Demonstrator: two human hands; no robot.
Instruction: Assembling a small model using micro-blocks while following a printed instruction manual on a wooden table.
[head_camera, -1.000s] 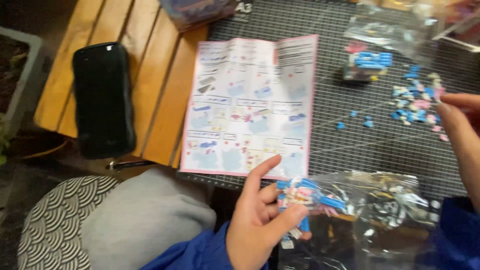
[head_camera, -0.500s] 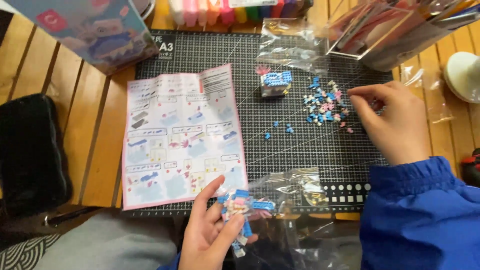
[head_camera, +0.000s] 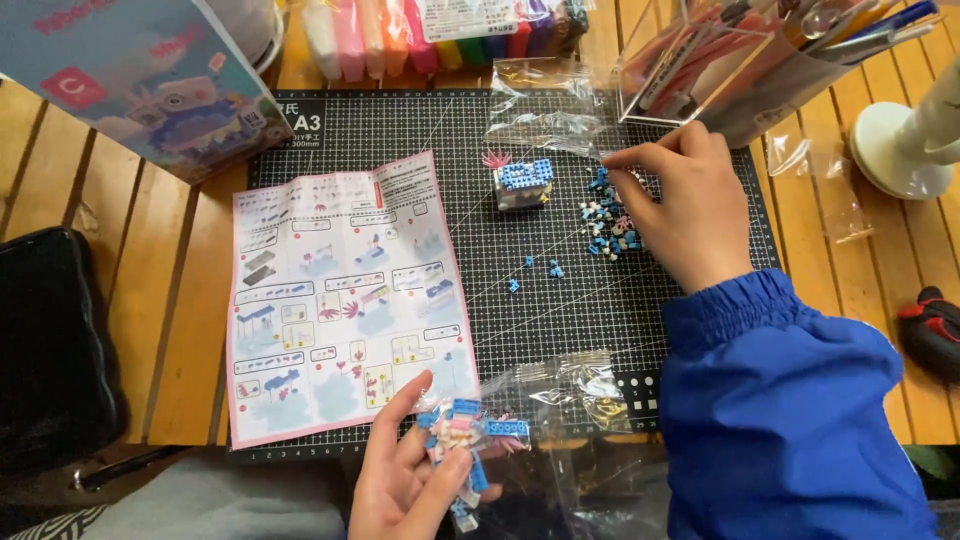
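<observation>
Part-picking step, by the look of it: right hand pinching into the loose brick pile on the cutting mat, left hand gripping a small brick assembly just off the mat's near edge. Next, probably: carrying one tiny brick back toward that edge without fumbling it.

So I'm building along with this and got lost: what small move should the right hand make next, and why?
Probably pinch one small brick from the loose pile and lift it clear. The right hand already rests on that pile with fingertips at its edge, while the left hand holds the part-built model ready.
</observation>
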